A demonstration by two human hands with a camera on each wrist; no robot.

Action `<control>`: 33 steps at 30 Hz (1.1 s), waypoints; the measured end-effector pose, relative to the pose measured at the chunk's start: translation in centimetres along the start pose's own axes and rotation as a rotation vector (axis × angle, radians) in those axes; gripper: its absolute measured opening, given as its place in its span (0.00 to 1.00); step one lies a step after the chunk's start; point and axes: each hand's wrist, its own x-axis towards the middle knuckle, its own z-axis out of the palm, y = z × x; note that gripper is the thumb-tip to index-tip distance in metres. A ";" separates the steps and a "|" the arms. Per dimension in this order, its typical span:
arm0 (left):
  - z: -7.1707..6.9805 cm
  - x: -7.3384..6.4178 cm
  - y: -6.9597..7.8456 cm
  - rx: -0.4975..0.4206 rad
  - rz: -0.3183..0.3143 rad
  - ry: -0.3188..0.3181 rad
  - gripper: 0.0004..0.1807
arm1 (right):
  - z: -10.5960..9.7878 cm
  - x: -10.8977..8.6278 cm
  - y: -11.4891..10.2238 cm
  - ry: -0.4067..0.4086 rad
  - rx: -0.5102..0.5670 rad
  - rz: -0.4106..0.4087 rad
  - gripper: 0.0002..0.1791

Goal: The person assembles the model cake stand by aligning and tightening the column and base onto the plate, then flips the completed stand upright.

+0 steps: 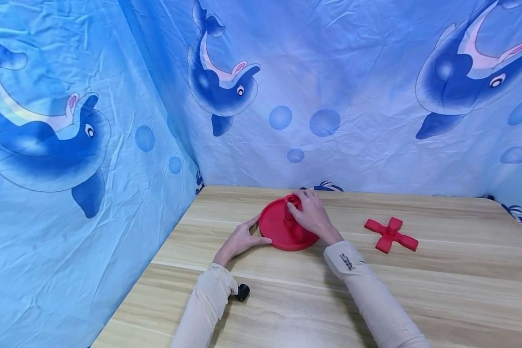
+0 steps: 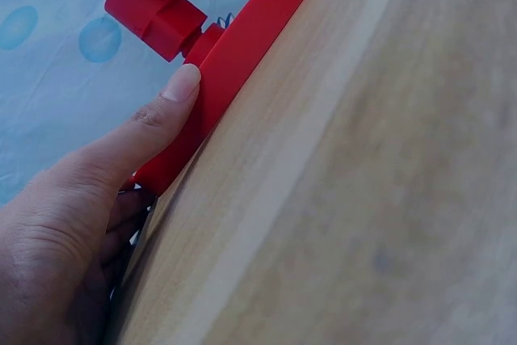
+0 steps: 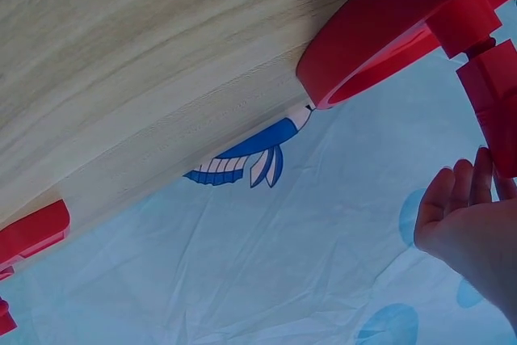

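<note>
A round red base [image 1: 270,223] with a raised rim lies flat on the wooden table. From its middle rises a red post [image 2: 153,12] with a flat-sided upper part and a narrow neck below it; its hollow top end shows in the head view. My left hand [image 1: 242,240] holds the base by its left side, thumb against the near rim [image 2: 230,62] and fingers spread round the outer edge. My right hand [image 1: 314,218] grips the upper part of the post between thumb and fingers. Part of the base is hidden behind that hand.
To the right on the table [image 1: 452,285] lies a red four-armed cross [image 1: 390,235] with a short stub in its middle. A black device [image 1: 242,292] sits at my left cuff. Blue dolphin-print cloth [image 1: 252,159] hangs behind the table and along its left side.
</note>
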 end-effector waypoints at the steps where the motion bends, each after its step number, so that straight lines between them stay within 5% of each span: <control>1: 0.0 0.0 0.0 0.000 0.001 0.002 0.55 | 0.0 0.0 0.0 0.004 0.000 -0.004 0.28; 33: -0.1 0.0 -0.2 -0.001 0.007 0.000 0.55 | 0.2 0.2 0.1 -0.019 0.017 -0.014 0.32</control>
